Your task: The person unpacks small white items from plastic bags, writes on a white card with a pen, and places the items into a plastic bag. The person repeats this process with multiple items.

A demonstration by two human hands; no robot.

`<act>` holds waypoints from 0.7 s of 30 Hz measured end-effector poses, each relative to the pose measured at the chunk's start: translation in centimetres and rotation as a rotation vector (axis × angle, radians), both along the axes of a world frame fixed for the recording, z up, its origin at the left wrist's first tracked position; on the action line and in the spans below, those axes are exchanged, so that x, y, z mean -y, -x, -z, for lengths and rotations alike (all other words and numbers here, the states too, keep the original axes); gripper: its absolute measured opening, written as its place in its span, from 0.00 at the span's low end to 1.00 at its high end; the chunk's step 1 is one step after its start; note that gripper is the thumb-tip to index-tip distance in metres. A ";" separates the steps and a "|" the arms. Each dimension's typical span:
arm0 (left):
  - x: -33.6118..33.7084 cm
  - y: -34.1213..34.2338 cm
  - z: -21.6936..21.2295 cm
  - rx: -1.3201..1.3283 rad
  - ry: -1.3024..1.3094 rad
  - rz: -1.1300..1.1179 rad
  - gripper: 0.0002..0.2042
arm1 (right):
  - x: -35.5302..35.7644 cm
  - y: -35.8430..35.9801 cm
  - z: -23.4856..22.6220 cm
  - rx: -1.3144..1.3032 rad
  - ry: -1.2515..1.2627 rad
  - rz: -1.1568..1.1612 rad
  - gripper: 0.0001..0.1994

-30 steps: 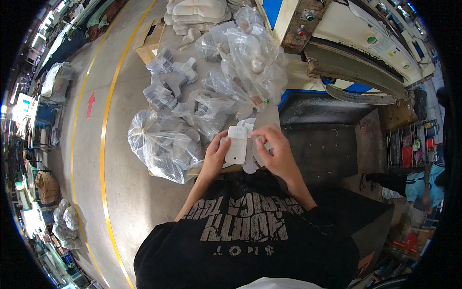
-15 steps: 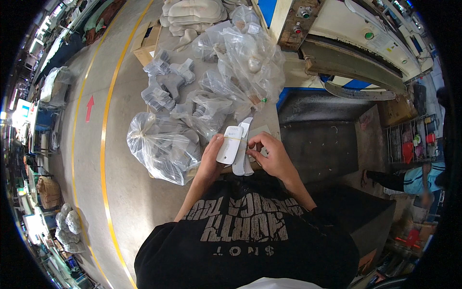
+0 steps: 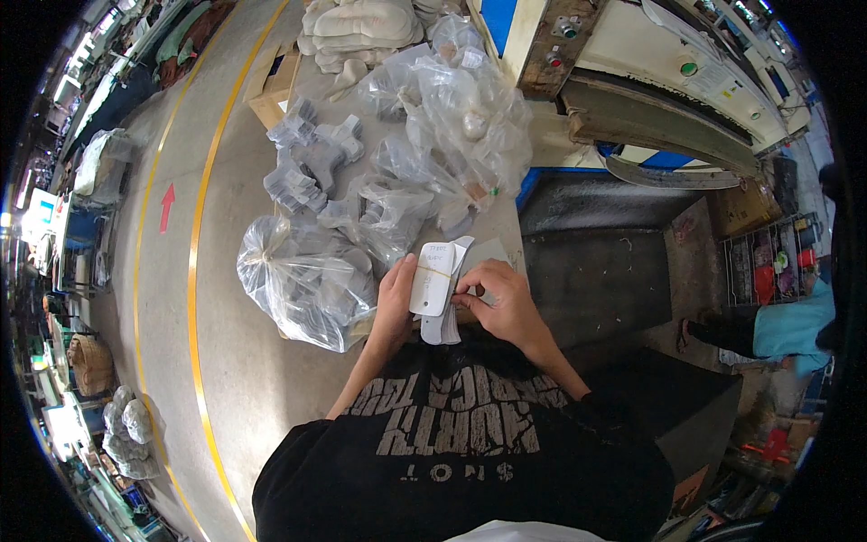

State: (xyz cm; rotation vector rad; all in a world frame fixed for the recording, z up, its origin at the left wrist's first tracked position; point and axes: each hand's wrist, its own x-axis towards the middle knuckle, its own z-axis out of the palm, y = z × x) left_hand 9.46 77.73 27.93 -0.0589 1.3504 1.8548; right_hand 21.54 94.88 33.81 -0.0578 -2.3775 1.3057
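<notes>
Gripping a banded stack of white cut pieces [image 3: 435, 282], both hands [image 3: 492, 303] closed.

A small white rectangular tag [image 3: 433, 275] lies on top of the bundle of pale flat pieces. Left of it sits a knotted clear plastic bag [image 3: 302, 280] of grey parts at the surface's edge. More clear bags [image 3: 452, 126] of parts are heaped farther back. An open brown cardboard box [image 3: 271, 90] stands at the far left corner. A red arrow [image 3: 167, 206] is painted on the floor beside a yellow line.
</notes>
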 end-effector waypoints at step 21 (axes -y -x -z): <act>0.9 -0.5 -0.7 0.022 -0.098 -0.017 0.09 | 0.9 -0.7 -1.0 0.184 0.378 -0.179 0.05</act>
